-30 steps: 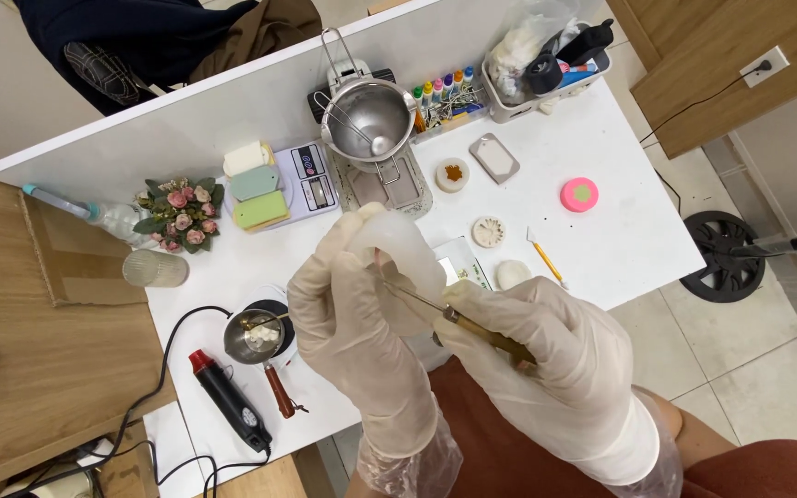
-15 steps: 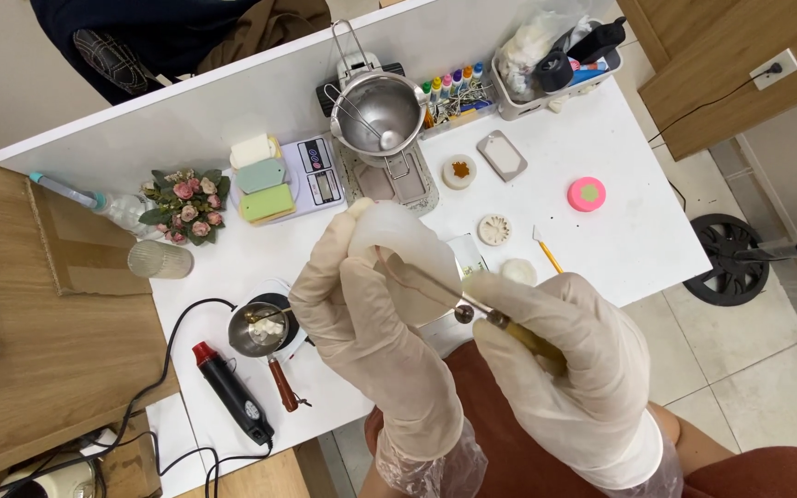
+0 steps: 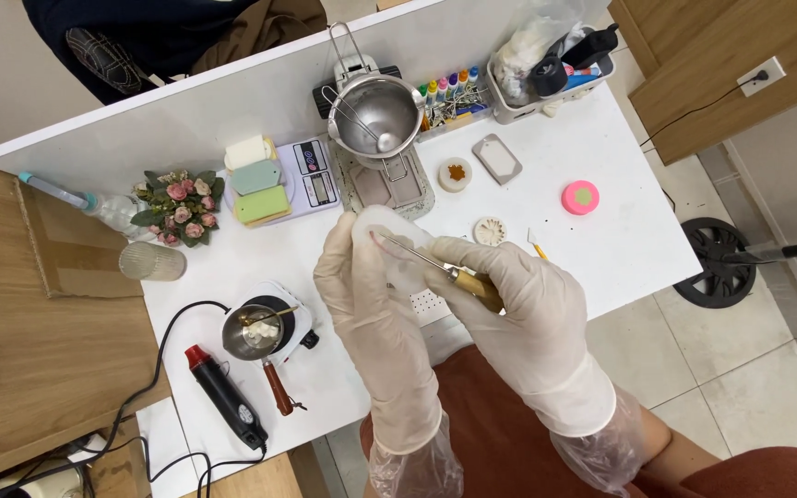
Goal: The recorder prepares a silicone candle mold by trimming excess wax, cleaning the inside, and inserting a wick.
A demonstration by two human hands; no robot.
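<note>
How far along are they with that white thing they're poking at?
Done, by the look of it: finished pieces lie about, a stack of tags on the scale and a round disc on the table. In hand: the left hand holds a pale mould while the right hand works a thin tool into it. Left: wax sits in the small pot.

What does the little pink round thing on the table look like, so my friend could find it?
Look at the white table, toward its right end, past the gloved right hand. The pink round thing lies there flat and alone. It is the only bright pink disc, with a pale greenish middle; the round pieces nearby are whitish.
</note>
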